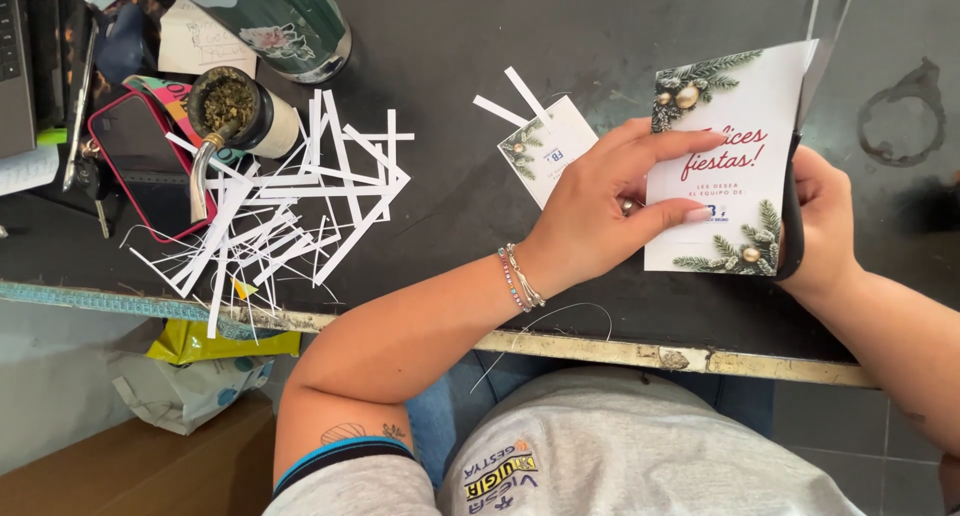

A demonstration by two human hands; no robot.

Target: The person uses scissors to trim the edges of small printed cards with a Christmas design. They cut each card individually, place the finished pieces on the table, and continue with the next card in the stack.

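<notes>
My left hand [600, 206] holds a white greeting card [735, 106] with pine sprigs and gold baubles printed in two corners, gripping its left edge above the dark table [480, 36]. My right hand [825, 221] grips black-handled scissors [795, 176], whose blades run up along the card's right edge. A smaller card of the same kind [545, 146] lies on the table just left of my left hand, with two thin white strips [515, 96] beside it.
A heap of white paper strips [290, 201] lies at the left. Behind it stand a cup of green herb with a metal straw [235, 106], a red-cased phone [140, 161] and a dark flask [290, 21]. The table's worn front edge [640, 354] runs below my arms.
</notes>
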